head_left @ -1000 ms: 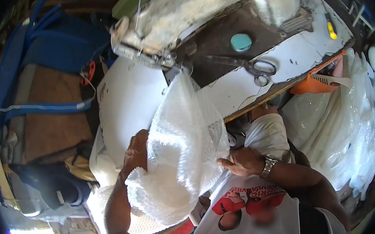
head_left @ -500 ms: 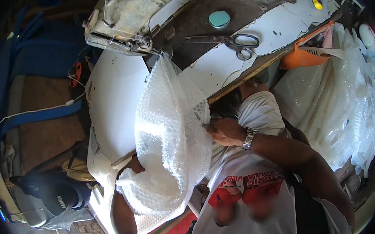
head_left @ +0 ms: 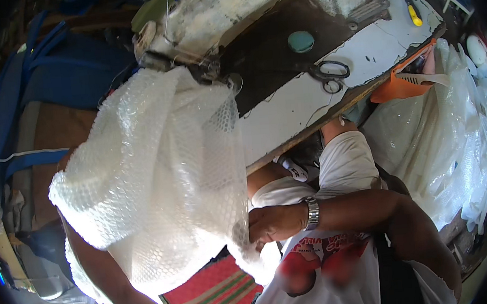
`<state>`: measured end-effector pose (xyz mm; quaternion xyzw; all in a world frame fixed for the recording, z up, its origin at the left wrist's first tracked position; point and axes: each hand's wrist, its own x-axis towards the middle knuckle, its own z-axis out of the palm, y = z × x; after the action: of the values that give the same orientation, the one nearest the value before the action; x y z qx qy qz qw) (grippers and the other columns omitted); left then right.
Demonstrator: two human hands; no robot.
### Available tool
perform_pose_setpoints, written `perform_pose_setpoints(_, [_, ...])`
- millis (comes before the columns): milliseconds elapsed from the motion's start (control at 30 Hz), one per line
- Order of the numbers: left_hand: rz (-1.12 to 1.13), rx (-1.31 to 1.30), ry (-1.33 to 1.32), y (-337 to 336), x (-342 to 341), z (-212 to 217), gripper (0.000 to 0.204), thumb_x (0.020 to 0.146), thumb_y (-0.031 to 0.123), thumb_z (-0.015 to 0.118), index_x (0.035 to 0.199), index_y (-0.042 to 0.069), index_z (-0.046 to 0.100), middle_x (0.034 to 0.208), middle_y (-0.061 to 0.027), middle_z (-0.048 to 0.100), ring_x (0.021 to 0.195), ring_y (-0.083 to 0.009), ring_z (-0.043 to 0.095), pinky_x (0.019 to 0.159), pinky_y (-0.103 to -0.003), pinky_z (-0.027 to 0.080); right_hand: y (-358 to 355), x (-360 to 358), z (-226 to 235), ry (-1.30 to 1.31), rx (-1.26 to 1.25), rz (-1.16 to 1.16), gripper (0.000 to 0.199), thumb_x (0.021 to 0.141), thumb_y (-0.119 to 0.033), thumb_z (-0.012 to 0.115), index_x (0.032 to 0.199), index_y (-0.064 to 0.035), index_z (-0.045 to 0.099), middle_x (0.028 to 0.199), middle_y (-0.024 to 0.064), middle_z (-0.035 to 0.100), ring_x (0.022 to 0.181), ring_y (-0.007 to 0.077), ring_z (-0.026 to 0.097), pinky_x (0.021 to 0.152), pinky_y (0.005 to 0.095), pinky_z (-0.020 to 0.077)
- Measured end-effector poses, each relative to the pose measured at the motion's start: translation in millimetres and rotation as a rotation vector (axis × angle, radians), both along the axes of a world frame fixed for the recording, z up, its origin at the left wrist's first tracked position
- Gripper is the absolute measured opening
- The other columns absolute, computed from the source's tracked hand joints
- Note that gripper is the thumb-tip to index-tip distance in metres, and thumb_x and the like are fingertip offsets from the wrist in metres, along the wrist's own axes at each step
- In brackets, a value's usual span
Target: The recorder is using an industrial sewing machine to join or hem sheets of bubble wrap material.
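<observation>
A wide sheet of clear bubble wrap (head_left: 157, 159) hangs from the sewing machine's (head_left: 254, 12) needle end and spreads over the left part of the table and my lap. My right hand (head_left: 276, 224), with a metal watch (head_left: 311, 213) on its wrist, is closed on the sheet's lower right edge. Raised at the far left, my left hand (head_left: 66, 160) is behind the sheet's left edge; only a sliver shows, and its fingers are hidden. The sheet's top end covers part of the machine's presser area.
Dark-handled scissors (head_left: 329, 76) and a round green piece (head_left: 301, 41) lie on the worn table (head_left: 287, 116). Farther right are a yellow-handled tool (head_left: 414, 14), an orange holder (head_left: 402, 84) and a heap of clear plastic (head_left: 445, 140). A striped red mat (head_left: 215, 290) is below.
The bubble wrap has been spread out and lifted leftward, now covering the table's left side. My left hand rose outward to the left; my right hand moved down and slightly left.
</observation>
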<state>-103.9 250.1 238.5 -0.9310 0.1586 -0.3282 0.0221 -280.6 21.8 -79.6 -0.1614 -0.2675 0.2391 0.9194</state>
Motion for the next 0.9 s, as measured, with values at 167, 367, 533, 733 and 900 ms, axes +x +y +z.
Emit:
perform_pose_setpoints(167, [-0.098, 0.05, 0.04, -2, 202, 25, 0.048, 0.104, 0.031, 0.063, 0.143, 0.004, 0.056, 0.133, -0.0164, 0.064, 0.122, -0.0268, 0.062, 0.105, -0.038, 0.046, -19, 5, -31, -0.332, -0.596, -0.201, 0.029, 0.107, -0.014, 0.059, 0.132, -0.0008, 0.066, 0.117, 0.0073, 0.072, 0.106, 0.0199, 0.07, 0.096, 0.037, 0.0573])
perform_pose_setpoints(367, [-0.056, 0.121, 0.283, 16, 349, 34, 0.038, 0.105, 0.034, 0.062, 0.128, 0.004, 0.064, 0.116, -0.0156, 0.07, 0.104, -0.0225, 0.068, 0.091, -0.035, 0.052, -52, -17, -63, 0.161, -1.263, -0.127, 0.052, 0.108, -0.025, 0.061, 0.154, -0.0046, 0.047, 0.141, 0.0133, 0.057, 0.138, 0.022, 0.05, 0.118, 0.0369, 0.038])
perform_pose_setpoints(533, [-0.241, 0.083, 0.414, -52, 274, 94, 0.036, 0.106, 0.037, 0.062, 0.117, 0.003, 0.072, 0.102, -0.0149, 0.075, 0.089, -0.0189, 0.073, 0.08, -0.033, 0.058, -51, -26, -35, 0.013, -0.824, -0.881, 0.048, 0.104, -0.025, 0.065, 0.144, 0.0008, 0.055, 0.131, 0.0233, 0.069, 0.115, 0.0283, 0.068, 0.101, 0.0378, 0.0503])
perform_pose_setpoints(733, [-1.004, -0.052, 0.654, -127, 15, -35, 0.062, 0.087, 0.038, 0.088, 0.132, 0.0, 0.066, 0.13, -0.0159, 0.072, 0.124, -0.0283, 0.067, 0.101, -0.04, 0.055, -38, -47, 29, 0.116, -0.8, -0.676, 0.032, 0.107, -0.027, 0.066, 0.126, -0.0011, 0.07, 0.115, 0.0142, 0.078, 0.1, 0.0159, 0.07, 0.091, 0.0365, 0.0551])
perform_pose_setpoints(900, [-0.689, 0.201, 0.422, -128, -14, -188, 0.082, 0.086, 0.03, 0.088, 0.151, 0.003, 0.046, 0.157, -0.021, 0.048, 0.141, -0.0379, 0.054, 0.11, -0.047, 0.053, -28, -65, -21, 0.405, -0.501, -0.451, 0.023, 0.106, -0.015, 0.064, 0.114, 0.0058, 0.067, 0.107, 0.0119, 0.076, 0.105, 0.0197, 0.071, 0.091, 0.0393, 0.0555])
